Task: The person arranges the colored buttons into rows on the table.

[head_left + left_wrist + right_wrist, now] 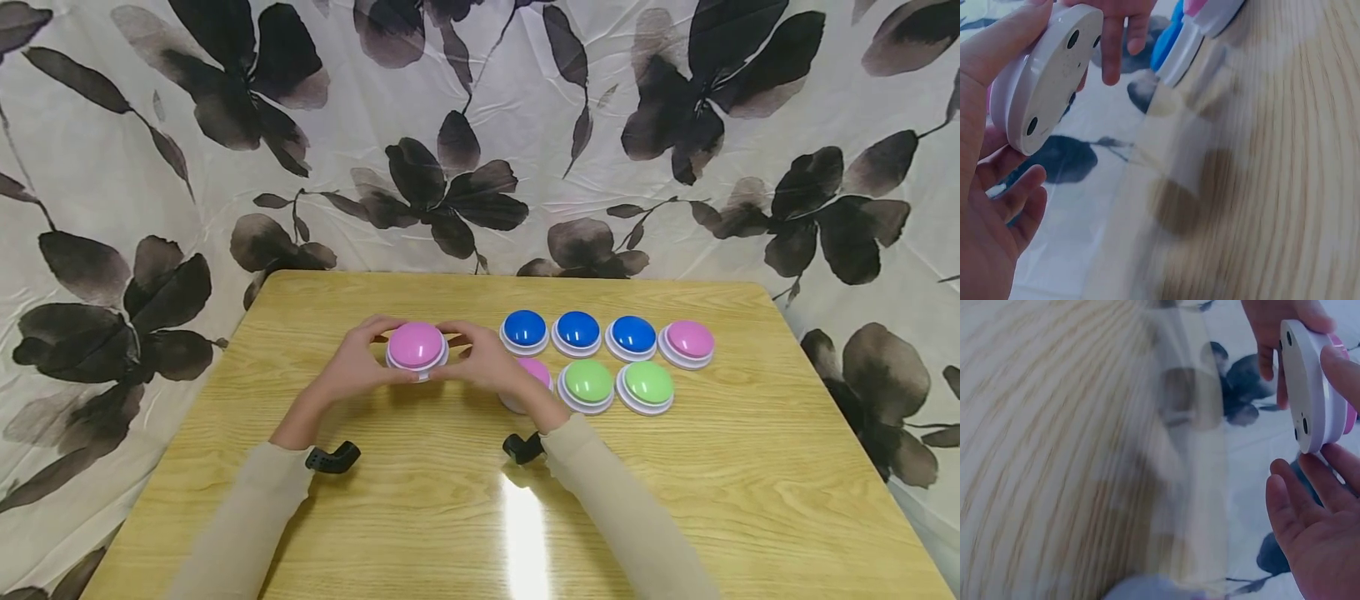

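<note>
A pink dome push button (416,345) on a white round base is held between both hands, lifted off the table. My left hand (351,360) grips its left side, thumb at the near edge and fingers at the far edge. On the opposite side, my right hand (486,360) grips it the same way. In the left wrist view the white underside (1054,81) with dark round feet is visible. The right wrist view shows the base (1304,387) tipped on edge, with the right fingertips (1319,464) against its rim.
To the right, a back row holds several blue buttons (577,330) and a pink button (690,340). In front stand two green buttons (588,382) and another pink one (536,372), partly behind the right wrist. A floral cloth (450,100) hangs behind the wooden table (420,517).
</note>
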Tool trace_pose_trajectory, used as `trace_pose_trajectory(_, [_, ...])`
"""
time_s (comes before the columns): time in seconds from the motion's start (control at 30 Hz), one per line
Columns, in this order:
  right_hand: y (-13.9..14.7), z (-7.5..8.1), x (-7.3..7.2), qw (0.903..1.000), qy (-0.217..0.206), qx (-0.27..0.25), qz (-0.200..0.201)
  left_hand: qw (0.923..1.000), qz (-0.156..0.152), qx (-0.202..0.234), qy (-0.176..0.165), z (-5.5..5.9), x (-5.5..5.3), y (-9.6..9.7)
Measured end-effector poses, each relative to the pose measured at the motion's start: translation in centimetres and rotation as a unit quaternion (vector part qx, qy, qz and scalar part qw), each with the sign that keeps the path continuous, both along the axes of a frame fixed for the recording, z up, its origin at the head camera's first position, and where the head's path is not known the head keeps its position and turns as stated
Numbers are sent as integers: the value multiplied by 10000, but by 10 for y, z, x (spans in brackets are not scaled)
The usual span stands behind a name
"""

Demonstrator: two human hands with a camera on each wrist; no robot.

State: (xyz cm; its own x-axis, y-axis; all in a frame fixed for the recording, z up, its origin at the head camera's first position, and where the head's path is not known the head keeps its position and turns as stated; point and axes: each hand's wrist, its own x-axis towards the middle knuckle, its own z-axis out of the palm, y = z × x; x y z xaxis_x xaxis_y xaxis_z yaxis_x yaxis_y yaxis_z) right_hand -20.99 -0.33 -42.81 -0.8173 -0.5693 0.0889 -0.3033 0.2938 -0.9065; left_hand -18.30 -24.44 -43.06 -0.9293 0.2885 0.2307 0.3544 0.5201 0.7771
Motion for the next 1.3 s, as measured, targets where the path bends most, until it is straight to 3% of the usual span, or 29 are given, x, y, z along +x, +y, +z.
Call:
trace_pose_trajectory(0.3, [30,6,0,9998,-3,145,-106,9997,-146,172,23,6,-6,36])
trace_pose_trajectory(0.53, [59,7,-3,9998,171,41,-50,9986,-378,339,135,39,5,74])
trace_pose_trajectory(0.67, [77,9,-2,9999,52,-89,-105,9976,-514,457,76,43,3,92])
trace_pose_trajectory(0.8, [95,12,0,9998,15,-71,-202,9957,-704,602,-37,39,0,107])
trace_pose_trajectory(1.03, [123,14,6,9992,127,-109,-369,9916,-1157,570,-52,13,-20,123])
trace_pose_trajectory(1.1, [130,16,8,9991,101,-115,-383,9905,-1256,548,-59,11,-24,128])
trace_pose_trajectory(1.3, [146,42,26,9988,28,13,-485,9891,-1357,562,-101,9,-31,150])
